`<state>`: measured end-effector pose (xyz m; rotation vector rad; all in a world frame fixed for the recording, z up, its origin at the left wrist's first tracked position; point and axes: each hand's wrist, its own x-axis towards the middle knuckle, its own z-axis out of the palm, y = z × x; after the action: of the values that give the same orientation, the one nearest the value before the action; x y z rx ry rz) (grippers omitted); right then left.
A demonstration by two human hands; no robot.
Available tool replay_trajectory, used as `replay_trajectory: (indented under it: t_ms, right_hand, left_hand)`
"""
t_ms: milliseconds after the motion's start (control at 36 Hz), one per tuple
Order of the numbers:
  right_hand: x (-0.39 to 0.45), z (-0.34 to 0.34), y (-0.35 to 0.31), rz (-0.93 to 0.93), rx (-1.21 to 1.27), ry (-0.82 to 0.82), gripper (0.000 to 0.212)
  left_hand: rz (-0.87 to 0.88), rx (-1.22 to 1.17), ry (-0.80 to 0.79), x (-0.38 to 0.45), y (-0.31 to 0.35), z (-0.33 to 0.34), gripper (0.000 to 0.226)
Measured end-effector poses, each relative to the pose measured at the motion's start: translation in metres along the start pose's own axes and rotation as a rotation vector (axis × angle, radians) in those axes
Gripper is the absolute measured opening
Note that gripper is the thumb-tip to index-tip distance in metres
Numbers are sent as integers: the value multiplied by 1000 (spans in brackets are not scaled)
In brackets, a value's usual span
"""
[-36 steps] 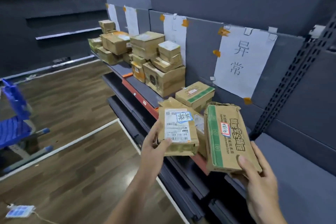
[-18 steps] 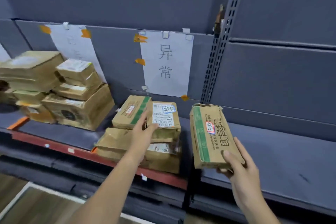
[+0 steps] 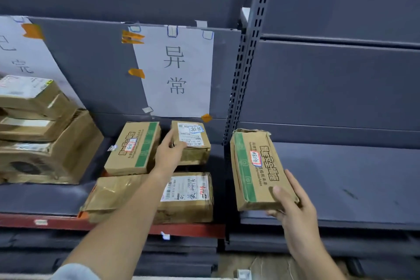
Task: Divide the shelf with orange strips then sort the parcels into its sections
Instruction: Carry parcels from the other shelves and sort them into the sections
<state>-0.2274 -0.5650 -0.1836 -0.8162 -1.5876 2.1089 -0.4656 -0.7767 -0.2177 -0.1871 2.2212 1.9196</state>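
Note:
My left hand (image 3: 169, 151) grips a small brown parcel with a white label (image 3: 193, 143), which rests at the back of the shelf (image 3: 41, 195) under a paper sign (image 3: 176, 70). My right hand (image 3: 292, 206) holds a flat green-striped cardboard parcel (image 3: 255, 169) by its near end, in the air to the right of the perforated upright. Another green-striped box (image 3: 134, 149) lies left of the small parcel. In front of both lie a labelled parcel (image 3: 188, 195) and a crumpled brown one (image 3: 111, 193). Orange tape bits (image 3: 136, 73) stick on the back panel.
A stack of larger cartons (image 3: 41, 134) fills the shelf's left side under another paper sign (image 3: 20, 52). A perforated metal upright (image 3: 247, 63) separates this bay from the grey shelf on the right (image 3: 345, 179). A red edge strip (image 3: 45, 223) runs along the shelf front.
My view swung from along the aisle to face the shelf. My left hand carried the small labelled parcel from the air to the back of the shelf. My right hand kept holding the green-striped parcel.

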Motion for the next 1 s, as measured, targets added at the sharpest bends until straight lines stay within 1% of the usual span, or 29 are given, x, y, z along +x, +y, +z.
replay_trajectory:
  t_ms: [83, 194, 250, 306, 361, 417, 500, 556, 639, 694, 861, 1000]
  right_hand:
    - [7, 1, 2, 4, 2, -16, 54]
    - [19, 3, 4, 24, -12, -30, 58]
    - [26, 6, 4, 36, -15, -39, 57]
    - [32, 10, 3, 52, -22, -61, 58]
    - [36, 14, 1, 63, -32, -85, 65]
    - [39, 17, -1, 68, -37, -99, 70]
    - [44, 19, -1, 62, -46, -123, 61]
    - [47, 20, -1, 61, -52, -142, 57]
    - [50, 22, -2, 61, -58, -177, 54]
    - [50, 24, -2, 62, -60, -198, 55]
    - [48, 28, -4, 50, -63, -296, 58]
    - [40, 36, -4, 63, -89, -416, 54]
  left_hand:
    - [-48, -17, 15, 9, -2, 5, 55]
    - [-86, 49, -1, 19, -5, 9, 58]
    - [-89, 140, -1, 23, -6, 10, 57]
    - [-76, 266, 0, 25, -6, 9, 50]
    - [-58, 382, 5, 25, -5, 8, 44]
    - [-43, 458, 7, 26, -6, 6, 43]
    - [29, 586, 0, 23, -6, 3, 46]
    - [139, 715, -8, 15, -2, 2, 45]
    - [291, 856, 15, 0, 6, 0, 49]
    - [344, 937, 39, -9, 7, -5, 50]
    - [427, 1098, 128, -60, 8, -27, 56]
    - [312, 1218, 157, -114, -5, -51, 71]
